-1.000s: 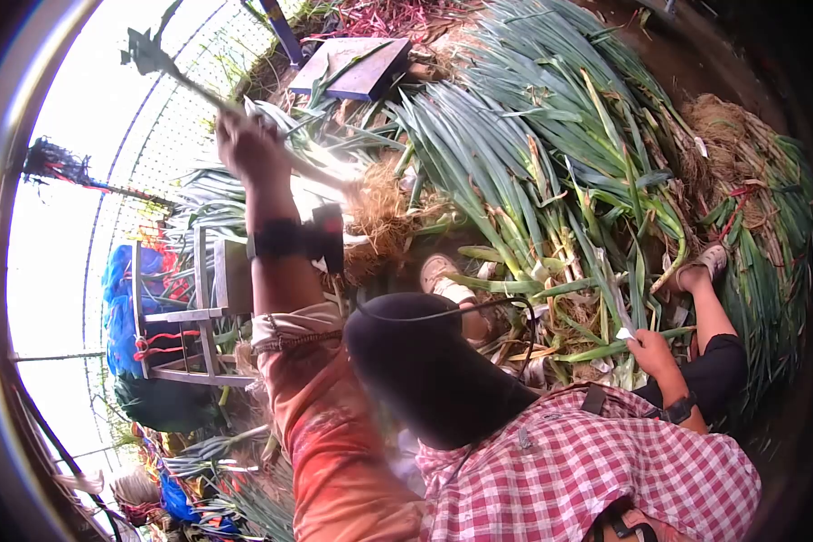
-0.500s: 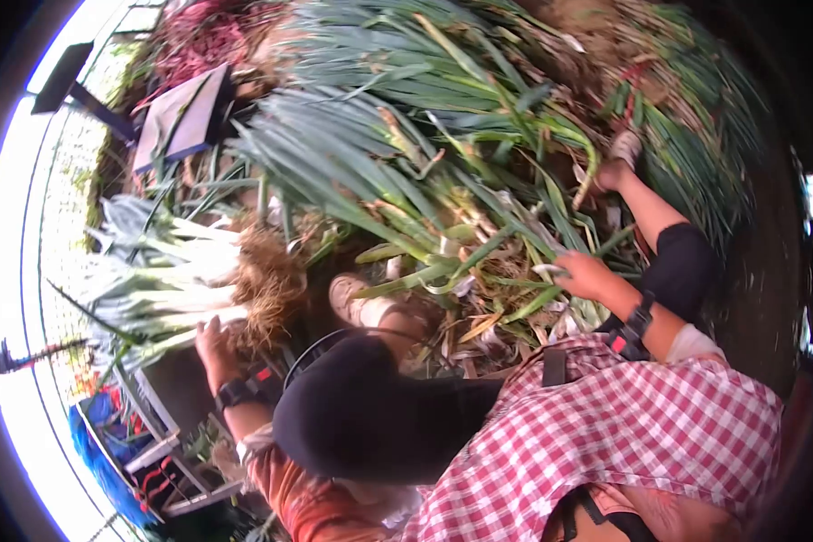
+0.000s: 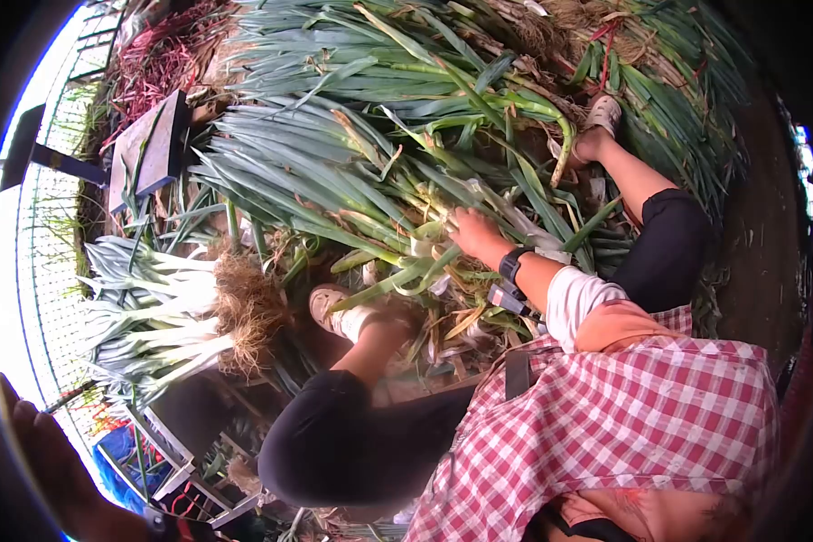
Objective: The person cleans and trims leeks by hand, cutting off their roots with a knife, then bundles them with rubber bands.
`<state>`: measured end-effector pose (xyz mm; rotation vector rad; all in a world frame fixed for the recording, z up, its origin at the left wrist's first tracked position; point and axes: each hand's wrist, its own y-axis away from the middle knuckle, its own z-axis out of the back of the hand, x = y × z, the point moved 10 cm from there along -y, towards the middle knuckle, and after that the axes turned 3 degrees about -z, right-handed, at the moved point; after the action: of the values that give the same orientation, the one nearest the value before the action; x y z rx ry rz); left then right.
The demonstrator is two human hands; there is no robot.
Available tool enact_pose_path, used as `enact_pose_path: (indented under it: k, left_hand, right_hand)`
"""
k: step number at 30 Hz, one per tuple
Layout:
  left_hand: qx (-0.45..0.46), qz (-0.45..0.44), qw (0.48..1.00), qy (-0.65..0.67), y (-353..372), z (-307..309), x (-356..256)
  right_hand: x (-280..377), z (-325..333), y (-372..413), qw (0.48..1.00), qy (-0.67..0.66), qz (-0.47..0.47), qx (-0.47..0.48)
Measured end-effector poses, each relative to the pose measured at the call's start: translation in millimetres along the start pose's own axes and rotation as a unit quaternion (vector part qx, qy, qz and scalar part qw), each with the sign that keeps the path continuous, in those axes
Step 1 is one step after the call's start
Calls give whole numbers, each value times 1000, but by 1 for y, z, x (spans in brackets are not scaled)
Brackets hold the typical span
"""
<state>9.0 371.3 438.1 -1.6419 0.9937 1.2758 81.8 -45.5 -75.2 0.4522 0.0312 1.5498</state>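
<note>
My right hand (image 3: 479, 237) reaches into a heap of long green onions (image 3: 307, 163), its fingers curled round a stalk near the pale base. Dark and close to the camera, my left hand (image 3: 50, 461) is raised at the lower left edge. Its fingers look stretched out, and nothing shows in them. Inward from it lies a pile of stripped green onions (image 3: 167, 307) with white stems, their brown roots (image 3: 248, 312) turned toward my legs.
Loose leaves and peelings (image 3: 470, 330) litter the ground between my feet. A board-topped stand (image 3: 144, 149) is at the upper left. Below the stripped pile stands a light-framed crate (image 3: 176, 479) beside blue plastic (image 3: 117, 461). More onions (image 3: 668, 135) lie at the right.
My left hand has left the stripped pile and swung out to the lower left. My right hand has moved up and left from the peelings onto the onion stalks.
</note>
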Motion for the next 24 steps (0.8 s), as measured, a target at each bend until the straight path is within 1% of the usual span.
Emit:
enact_pose_path:
  k: [1, 2, 3, 4, 5, 6, 7, 8, 9, 11, 13, 14, 15, 16, 17, 18, 19, 20, 21, 22, 23, 24]
  left_hand:
    - [0, -1, 1000, -6, 8, -23, 2]
    - [-34, 23, 990, -134, 16, -48, 6]
    - [-66, 47, 963, -256, 23, -63, 24]
    - [-97, 70, 920, -372, 27, -73, 41]
    - [-57, 83, 912, -397, 27, -79, 64]
    - [-16, 94, 902, -420, 28, -86, 87]
    - [32, 131, 938, -319, 31, -101, 114]
    - [73, 179, 957, -217, 36, -116, 141]
    - [46, 254, 963, -78, 51, -139, 158]
    - [82, 287, 954, -31, 52, -150, 204]
    - [81, 312, 945, -58, 52, -156, 237]
    - [83, 320, 943, -43, 52, -157, 251]
    - [84, 327, 941, -30, 50, -157, 264]
    - [78, 325, 943, 16, 46, -155, 268]
    - [70, 310, 948, 28, 42, -161, 262]
    - [64, 309, 948, 32, 36, -160, 267]
    - [59, 310, 948, 36, 28, -158, 273]
    - [65, 284, 952, 89, 19, -162, 269]
    - [71, 256, 953, 143, 13, -167, 263]
    - [10, 235, 957, 170, 9, -162, 250]
    - [10, 231, 958, 171, 6, -162, 246]
    - [-35, 173, 967, 186, -3, -153, 233]
  right_hand:
    - [5, 10, 0, 1000, -5, 2, 1]
    - [9, 8, 5, 994, -35, 8, 100]
    - [12, -8, 7, 979, -61, 11, 196]
    - [16, -16, 4, 978, -82, 55, 183]
    - [17, -8, 4, 978, -86, 56, 180]
    - [18, 14, 5, 976, -143, 45, 158]
    - [17, 39, 8, 970, -199, 32, 134]
    - [27, 69, 16, 955, -262, 98, 103]
    - [25, 102, 29, 955, -262, 101, 94]
    - [35, 124, 58, 899, -342, 71, 264]
    - [51, 154, 88, 832, -457, 118, 292]
    - [61, 180, 107, 824, -462, 110, 308]
    - [56, 172, 117, 811, -470, 102, 332]
    - [71, 181, 135, 806, -484, 155, 304]
    - [78, 190, 148, 795, -500, 196, 282]
    - [81, 195, 153, 793, -500, 203, 283]
    - [88, 206, 158, 823, -444, 251, 251]
    - [95, 213, 163, 847, -385, 298, 214]
    - [100, 212, 162, 846, -383, 304, 214]
    - [102, 218, 155, 878, -339, 308, 138]
    - [106, 226, 148, 903, -293, 309, 61]
    - [114, 231, 142, 920, -236, 313, 8]
